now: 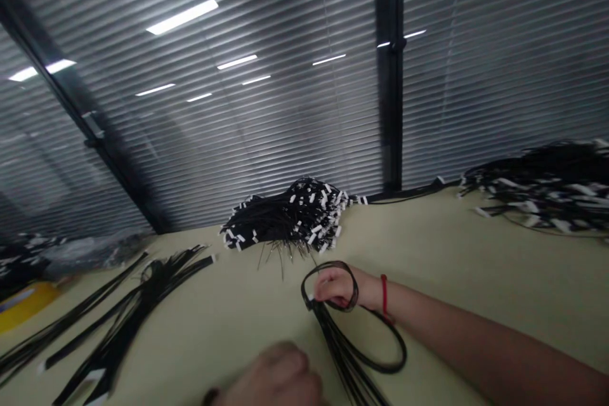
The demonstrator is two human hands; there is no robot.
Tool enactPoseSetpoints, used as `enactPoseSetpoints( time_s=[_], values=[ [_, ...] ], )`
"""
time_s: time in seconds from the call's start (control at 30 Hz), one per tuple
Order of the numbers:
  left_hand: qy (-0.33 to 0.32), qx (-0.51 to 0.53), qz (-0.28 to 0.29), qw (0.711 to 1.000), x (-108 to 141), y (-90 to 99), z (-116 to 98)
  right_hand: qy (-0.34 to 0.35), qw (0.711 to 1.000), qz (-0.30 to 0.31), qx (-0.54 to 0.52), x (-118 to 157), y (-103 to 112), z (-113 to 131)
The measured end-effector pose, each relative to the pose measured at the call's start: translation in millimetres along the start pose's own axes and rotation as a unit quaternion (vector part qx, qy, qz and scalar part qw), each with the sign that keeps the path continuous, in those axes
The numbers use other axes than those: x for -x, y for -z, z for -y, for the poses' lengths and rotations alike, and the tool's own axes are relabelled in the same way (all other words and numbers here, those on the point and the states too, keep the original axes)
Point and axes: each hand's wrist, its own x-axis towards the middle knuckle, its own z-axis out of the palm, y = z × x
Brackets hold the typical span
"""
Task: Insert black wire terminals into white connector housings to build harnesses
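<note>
My right hand point(337, 285), with a red string bracelet point(384, 295) at the wrist, is closed on a bundle of thin black cables point(333, 333). A ring of cable passes around the hand, and a larger loop hangs below the wrist. From the grip the strands run down past the bottom edge of the view. A small white end shows by the fingertips. My left hand point(280, 375) is low in the middle, left of the cables and apart from them. Motion smears its curled-looking fingers, so whether it holds anything is hidden.
A heap of black cables with white connectors point(295, 212) lies at the table's back, and another pile point(547, 190) at right. Loose cable bundles point(143, 304) and a yellow tape roll point(28, 306) lie at left on the pale table point(214, 330). Blinds point(285, 108) stand behind.
</note>
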Motion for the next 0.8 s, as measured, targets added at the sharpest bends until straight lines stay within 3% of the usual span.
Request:
enactPoseSetpoints(
  time_s=[0.1, 0.23, 0.37, 0.57, 0.7, 0.8],
  values=[
    [0.091, 0.045, -0.055, 0.993, -29.2, -3.9, 16.0, 0.023, 0.999, 0.040, 0.003, 7.0, -1.4, 4.2],
    [0.187, 0.161, 0.039, 0.968, -56.5, -15.8, 36.5, 0.052, 0.998, 0.046, -0.007, 14.2, -7.9, 10.2],
    [0.259, 0.281, 0.059, 0.922, -56.6, -24.3, 41.7, 0.070, 0.996, -0.016, -0.051, 18.8, -10.6, 15.3],
    [0.324, 0.403, 0.046, 0.855, -52.4, -14.5, 41.5, 0.071, 0.993, -0.016, -0.095, 24.6, -4.8, 18.8],
    [0.337, 0.435, 0.025, 0.835, -52.0, -15.5, 44.2, 0.076, 0.990, -0.014, -0.122, 27.3, 0.6, 18.1],
    [0.337, 0.434, 0.022, 0.835, -51.5, -19.5, 48.0, 0.073, 0.985, -0.011, -0.157, 27.4, 6.1, 16.3]
  ],
)
